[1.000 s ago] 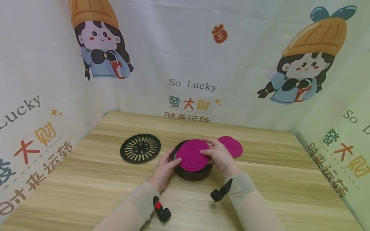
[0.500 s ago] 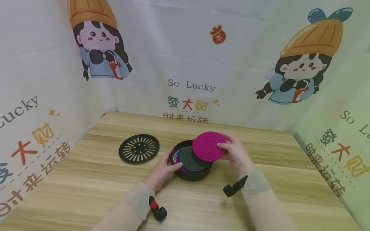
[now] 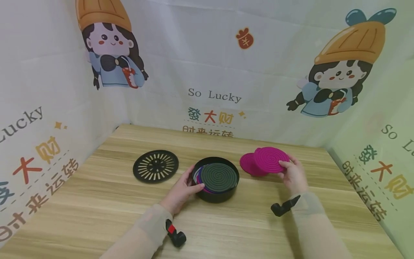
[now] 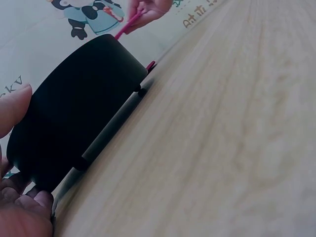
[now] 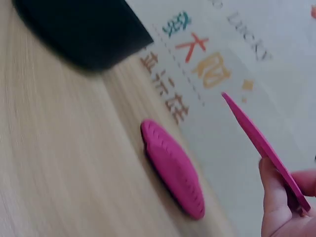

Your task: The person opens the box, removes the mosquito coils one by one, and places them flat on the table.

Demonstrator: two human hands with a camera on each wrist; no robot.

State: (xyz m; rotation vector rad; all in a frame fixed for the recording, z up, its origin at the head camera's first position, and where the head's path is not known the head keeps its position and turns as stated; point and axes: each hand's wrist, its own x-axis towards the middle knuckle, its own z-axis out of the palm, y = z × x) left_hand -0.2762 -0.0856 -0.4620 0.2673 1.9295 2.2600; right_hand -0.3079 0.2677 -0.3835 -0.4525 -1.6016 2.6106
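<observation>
My left hand (image 3: 178,190) grips the left side of a round black box (image 3: 216,196), its thumb at the rim and fingers against the wall. Several coils lie in the box, with a dark green mosquito coil (image 3: 219,177) on top and blue and purple edges showing below. To the right, my right hand (image 3: 293,175) pinches a pink mosquito coil (image 3: 271,160) by its right edge, above the table. Partly behind it lies another pink coil (image 3: 247,163). In the right wrist view, the held coil (image 5: 256,140) is apart from the pink coil (image 5: 173,170) on the table.
A black slotted lid (image 3: 156,166) lies flat left of the box. All this is on a wooden table (image 3: 223,230), with a printed cloth (image 3: 213,54) hanging behind and at both sides.
My right hand has lifted the pink coil off the box and carried it right, beside the other pink coil. The green coil is uncovered. My left hand stays on the box.
</observation>
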